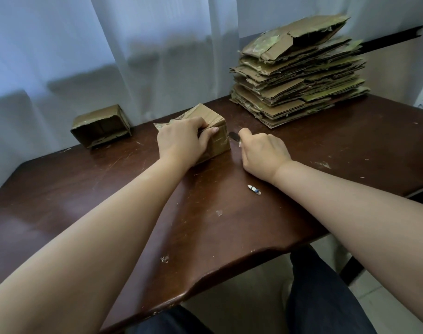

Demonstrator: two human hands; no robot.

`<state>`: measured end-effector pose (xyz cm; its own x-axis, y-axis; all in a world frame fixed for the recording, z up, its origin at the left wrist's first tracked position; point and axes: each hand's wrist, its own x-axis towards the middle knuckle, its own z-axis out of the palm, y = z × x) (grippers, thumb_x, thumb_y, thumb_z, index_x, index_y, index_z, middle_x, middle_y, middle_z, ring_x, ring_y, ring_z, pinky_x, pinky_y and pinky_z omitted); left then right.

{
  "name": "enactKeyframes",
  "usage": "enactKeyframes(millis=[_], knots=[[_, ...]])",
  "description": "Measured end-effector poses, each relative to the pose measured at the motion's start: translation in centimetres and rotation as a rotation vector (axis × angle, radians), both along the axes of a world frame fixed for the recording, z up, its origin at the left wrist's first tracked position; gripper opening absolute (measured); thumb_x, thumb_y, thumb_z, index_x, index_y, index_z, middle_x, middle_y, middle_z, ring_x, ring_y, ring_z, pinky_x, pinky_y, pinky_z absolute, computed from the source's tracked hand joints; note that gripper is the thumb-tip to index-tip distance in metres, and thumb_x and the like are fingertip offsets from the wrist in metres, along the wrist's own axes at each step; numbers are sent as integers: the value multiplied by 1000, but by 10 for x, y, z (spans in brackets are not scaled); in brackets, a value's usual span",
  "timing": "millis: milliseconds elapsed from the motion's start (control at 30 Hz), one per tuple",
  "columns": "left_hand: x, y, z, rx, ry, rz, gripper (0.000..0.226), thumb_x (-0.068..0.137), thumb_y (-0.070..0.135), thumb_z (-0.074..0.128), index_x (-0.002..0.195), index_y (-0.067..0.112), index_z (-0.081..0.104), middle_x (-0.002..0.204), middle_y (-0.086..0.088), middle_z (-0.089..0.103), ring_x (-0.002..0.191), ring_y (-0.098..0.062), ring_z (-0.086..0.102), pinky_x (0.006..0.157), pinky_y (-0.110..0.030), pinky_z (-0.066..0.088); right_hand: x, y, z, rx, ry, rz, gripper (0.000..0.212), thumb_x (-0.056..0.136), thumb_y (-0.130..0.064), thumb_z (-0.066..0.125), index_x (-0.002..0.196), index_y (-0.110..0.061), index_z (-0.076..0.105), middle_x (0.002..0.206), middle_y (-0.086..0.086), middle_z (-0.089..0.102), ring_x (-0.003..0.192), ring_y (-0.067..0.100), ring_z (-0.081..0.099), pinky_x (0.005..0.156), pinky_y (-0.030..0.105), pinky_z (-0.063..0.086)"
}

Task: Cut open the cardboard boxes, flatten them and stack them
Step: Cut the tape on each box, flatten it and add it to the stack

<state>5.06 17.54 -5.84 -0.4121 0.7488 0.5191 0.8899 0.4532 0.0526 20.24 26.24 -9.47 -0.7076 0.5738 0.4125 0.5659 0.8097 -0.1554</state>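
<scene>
Near the middle of the bench (pixel 205 225), your left hand (pixel 181 141) lies over the top of a small taped cardboard box (pixel 217 141), fingers curled over its far edge and the thumb pressed against its near face, so the hand grips the box and pins it down. Just to the right of it, your right hand (pixel 263 153) is closed around the handle of a knife (pixel 234 136); only the short grey blade shows past the fingers, and its tip meets the right-hand corner edge of the box, where the tape looks wrinkled. The heel of that hand rests on the bench.

Under your left hand the box sits square on the dark wood, with a torn, ragged flap sticking out on its left side behind your knuckles.

Close to your right wrist, on the bench, lies a small white scrap with a blue mark (pixel 254 190); you cannot tell what it is. Bits of tape and cardboard fluff are scattered over the scratched surface around your arms.

Farther out to the left, at the back edge of the bench, a second small cardboard box (pixel 101 126) stands well apart from the first, its near side open and torn. Far to the right at the back, a tall stack of flattened cardboard (pixel 299 75) rests on the bench, the top sheet bowed upward. White curtains (pixel 133 44) hang behind everything.
</scene>
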Motion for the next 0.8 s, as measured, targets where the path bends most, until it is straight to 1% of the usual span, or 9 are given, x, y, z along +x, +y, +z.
enactKeyframes(millis=[133, 200, 300, 367, 500, 700, 800], knots=[[-1, 0, 1, -7, -4, -3, 38, 92, 59, 47, 106, 30, 68, 100, -2, 70, 98, -28, 62, 69, -31, 34, -3, -4, 5, 34, -148, 8, 16, 96, -19, 45, 109, -11, 51, 106, 14, 66, 97, 36, 62, 65, 32, 32], [-2, 0, 1, -16, -9, -6, 38, 91, 59, 47, 106, 31, 68, 100, -1, 70, 99, -28, 62, 69, -31, 35, -1, -5, 4, 21, -135, -13, 17, 96, -19, 44, 110, -11, 50, 106, 14, 66, 98, 36, 61, 65, 33, 32], [-2, 1, 2, -14, -18, -3, 38, 91, 60, 48, 107, 32, 67, 102, -1, 70, 100, -28, 61, 70, -32, 35, 2, -4, 1, -10, -42, -54, 19, 95, -15, 42, 112, -9, 46, 105, 16, 66, 97, 39, 62, 65, 33, 32], [-2, 1, 2, -19, -15, 1, 38, 91, 59, 48, 108, 32, 67, 103, -2, 70, 101, -28, 61, 71, -32, 35, 3, -4, 1, -22, -14, -52, 18, 96, -13, 41, 113, -9, 45, 104, 17, 67, 96, 40, 62, 65, 34, 32], [-2, 1, 1, -15, -4, 0, 37, 91, 59, 48, 107, 32, 67, 103, -2, 70, 101, -28, 61, 69, -31, 34, 0, -5, 1, -1, -64, -36, 18, 94, -14, 47, 111, -11, 45, 105, 16, 67, 97, 39, 62, 64, 33, 32], [-4, 2, 0, 0, -13, -13, 39, 91, 60, 48, 106, 31, 68, 100, -2, 70, 99, -28, 61, 69, -31, 35, -1, -3, -1, 21, -48, -51, 27, 93, -9, 46, 120, -7, 42, 105, 17, 67, 96, 40, 62, 64, 34, 32], [-4, 2, 0, -5, -1, -10, 38, 91, 60, 48, 106, 31, 67, 101, -2, 70, 99, -28, 61, 70, -32, 36, -2, -5, 1, 23, -105, -45, 22, 93, -10, 45, 115, -9, 44, 107, 17, 66, 98, 39, 61, 65, 34, 33]])
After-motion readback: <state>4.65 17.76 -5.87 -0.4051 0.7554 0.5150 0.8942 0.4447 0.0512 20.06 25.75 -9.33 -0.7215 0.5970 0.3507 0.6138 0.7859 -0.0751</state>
